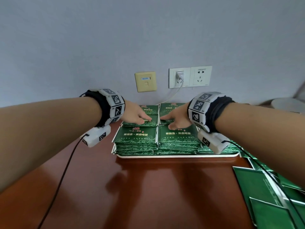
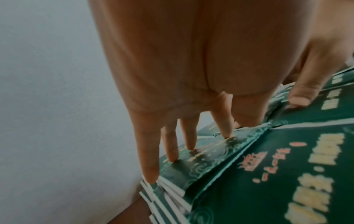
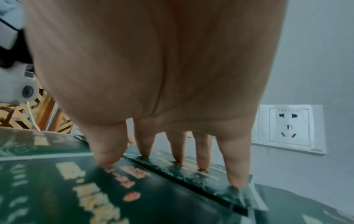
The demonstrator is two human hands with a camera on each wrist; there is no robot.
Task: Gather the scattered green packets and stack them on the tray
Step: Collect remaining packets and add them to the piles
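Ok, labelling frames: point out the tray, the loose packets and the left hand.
tray (image 1: pixel 178 156), head view, white front rim.
loose packets (image 1: pixel 257 182), head view, nearest packet's face.
left hand (image 1: pixel 135 115), head view, back of hand.

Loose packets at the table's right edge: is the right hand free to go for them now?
Probably yes. The right hand only presses straight fingers on the tray stacks, holding nothing, and the loose packets lie bare beneath that forearm, nothing covering them.
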